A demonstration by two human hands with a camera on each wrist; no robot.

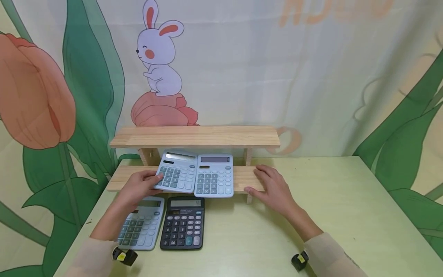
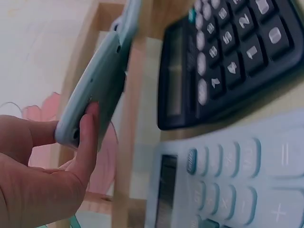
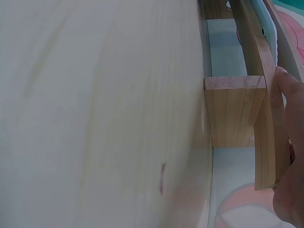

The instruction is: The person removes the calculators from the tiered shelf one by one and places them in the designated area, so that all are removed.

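My left hand (image 1: 140,186) pinches the left edge of a light-blue calculator (image 1: 177,171), which is tilted above the lower board of a wooden shelf (image 1: 117,179). In the left wrist view the thumb and fingers lie on opposite faces of this calculator (image 2: 102,76). Close beside it, a second light-blue calculator (image 1: 214,175) leans on the same board, its face to me. At the board's right end my right hand (image 1: 275,188) holds the shelf, thumb by the front edge and fingers farther back. The right wrist view cuts off part of that hand (image 3: 289,142).
On the table (image 1: 339,215), in front of the shelf, lie a black calculator (image 1: 182,223) and another light-blue calculator (image 1: 143,227), partly covered by my left forearm. An upper board (image 1: 195,136) spans the shelf's back. Behind hangs a printed curtain (image 1: 242,69).
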